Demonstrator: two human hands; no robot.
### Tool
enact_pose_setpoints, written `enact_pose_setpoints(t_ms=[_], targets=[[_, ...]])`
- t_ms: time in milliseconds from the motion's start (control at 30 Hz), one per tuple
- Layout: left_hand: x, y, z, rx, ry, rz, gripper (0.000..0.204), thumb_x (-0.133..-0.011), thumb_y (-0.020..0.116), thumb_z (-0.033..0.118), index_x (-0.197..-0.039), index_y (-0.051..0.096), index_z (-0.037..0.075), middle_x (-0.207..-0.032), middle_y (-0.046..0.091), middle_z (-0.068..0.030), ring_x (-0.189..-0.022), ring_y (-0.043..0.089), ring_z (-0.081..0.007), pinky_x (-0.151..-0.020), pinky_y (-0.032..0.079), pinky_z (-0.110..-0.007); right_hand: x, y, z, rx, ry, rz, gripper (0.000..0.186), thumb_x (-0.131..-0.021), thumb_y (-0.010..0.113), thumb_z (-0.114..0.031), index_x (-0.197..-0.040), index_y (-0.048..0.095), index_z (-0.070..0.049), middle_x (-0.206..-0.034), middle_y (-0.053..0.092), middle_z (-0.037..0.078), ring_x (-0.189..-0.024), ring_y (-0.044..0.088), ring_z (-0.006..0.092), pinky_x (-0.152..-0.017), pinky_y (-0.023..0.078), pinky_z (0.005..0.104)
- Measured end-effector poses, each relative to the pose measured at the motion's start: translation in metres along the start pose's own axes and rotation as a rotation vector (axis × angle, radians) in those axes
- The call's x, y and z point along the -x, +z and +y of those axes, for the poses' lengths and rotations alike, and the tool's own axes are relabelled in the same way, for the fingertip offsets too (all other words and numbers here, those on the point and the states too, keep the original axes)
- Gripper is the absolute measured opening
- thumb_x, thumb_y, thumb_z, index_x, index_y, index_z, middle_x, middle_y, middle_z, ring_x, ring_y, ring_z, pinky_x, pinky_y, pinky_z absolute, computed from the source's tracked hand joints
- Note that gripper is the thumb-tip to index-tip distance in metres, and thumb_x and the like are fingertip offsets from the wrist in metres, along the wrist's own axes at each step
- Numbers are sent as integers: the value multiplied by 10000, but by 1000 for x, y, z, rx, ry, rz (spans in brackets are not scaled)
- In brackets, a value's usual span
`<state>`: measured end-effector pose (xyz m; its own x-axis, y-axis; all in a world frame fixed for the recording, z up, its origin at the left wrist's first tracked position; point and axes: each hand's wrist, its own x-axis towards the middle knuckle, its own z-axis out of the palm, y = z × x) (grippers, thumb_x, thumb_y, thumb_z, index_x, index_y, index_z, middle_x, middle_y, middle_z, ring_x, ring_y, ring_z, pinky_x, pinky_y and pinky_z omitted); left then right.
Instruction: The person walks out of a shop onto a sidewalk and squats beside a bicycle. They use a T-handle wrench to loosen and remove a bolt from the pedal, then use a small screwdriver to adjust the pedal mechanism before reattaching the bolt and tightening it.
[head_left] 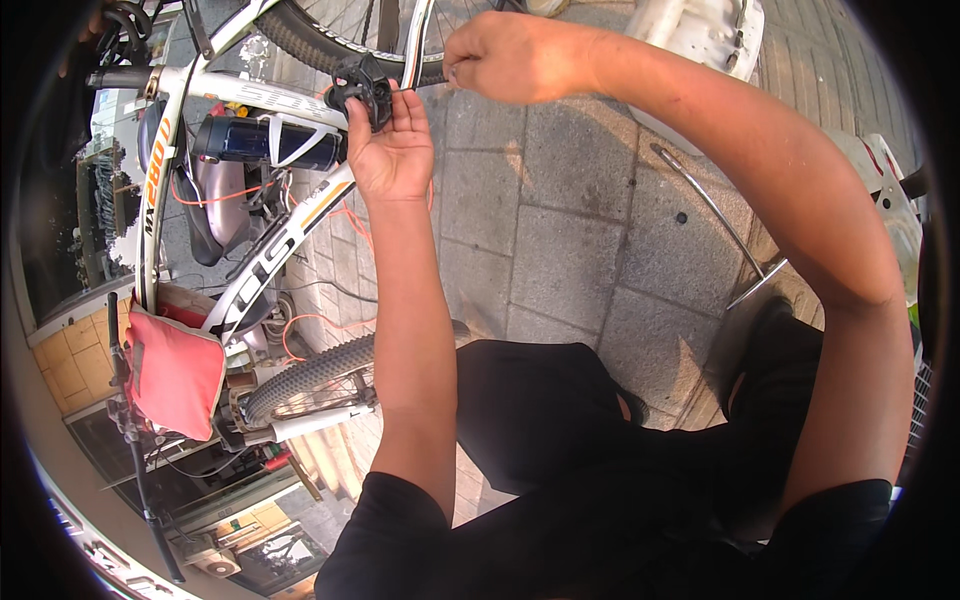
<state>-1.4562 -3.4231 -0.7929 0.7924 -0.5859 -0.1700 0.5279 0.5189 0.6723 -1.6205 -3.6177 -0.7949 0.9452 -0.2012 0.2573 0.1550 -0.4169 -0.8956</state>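
A white bicycle (262,262) with orange and black markings stands at my left. My left hand (393,160), palm up, has its thumb and fingers around a black bicycle pedal (365,92) beside the frame. Close to its right, my right hand (512,62) is closed in a pinch by the rear wheel (296,38). A thin dark piece seems to show between the two hands. What the right fingers hold is too small to tell.
On the bicycle are a dark bottle (300,143), a red bag (178,372) and the front wheel (312,380). A bent metal bar (712,205) is over the grey paving (570,255) at right. Beyond my right forearm is a white, scuffed object (705,35).
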Motion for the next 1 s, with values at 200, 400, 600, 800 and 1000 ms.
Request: enact_pose_setpoints(t_ms=[200, 400, 600, 800, 1000], targets=[[1, -1, -1, -6, -7, -14, 275, -967, 733, 240, -1123, 662, 25, -1117, 737, -137, -1083, 717, -266, -1004, 554, -489, 0, 1, -5, -2, 129, -97, 320, -1016, 542, -237, -1156, 700, 3, -997, 738, 172, -944, 704, 301, -875, 543, 398], [1, -2, 0, -5, -16, -19, 289, -970, 729, 254, -1126, 662, 21, -1113, 739, -140, -1072, 719, -262, -1003, 555, -483, -7, 2, 1, 42, 16, -99, 346, -903, 470, -113, -1114, 712, 17, -781, 699, 169, -667, 676, 268, -607, 538, 393], [1, -1, 0, -20, -4, 4, 306, -969, 730, 258, -1144, 663, 15, -1104, 742, -154, -1068, 717, -261, -1009, 553, -472, -22, 8, -7, 106, 9, -153, 255, -824, 497, -63, -927, 690, 68, -691, 654, 184, -544, 606, 285, -502, 475, 417], [0, -3, -1, -30, 21, 7, 303, -966, 734, 247, -1134, 659, 6, -1107, 736, -165, -1077, 709, -269, -1051, 538, -496, -17, 0, -32, 41, 210, -209, 176, -809, 519, -69, -783, 648, 47, -630, 579, 150, -472, 495, 242, -433, 374, 399], [1, -1, -1, -25, 19, 7, 301, -965, 735, 240, -1130, 652, 2, -1115, 730, -163, -1081, 706, -271, -1058, 533, -497, -12, 5, -30, -221, 372, -231, 212, -952, 561, -177, -936, 664, 7, -699, 538, 50, -484, 425, 118, -391, 310, 300]])
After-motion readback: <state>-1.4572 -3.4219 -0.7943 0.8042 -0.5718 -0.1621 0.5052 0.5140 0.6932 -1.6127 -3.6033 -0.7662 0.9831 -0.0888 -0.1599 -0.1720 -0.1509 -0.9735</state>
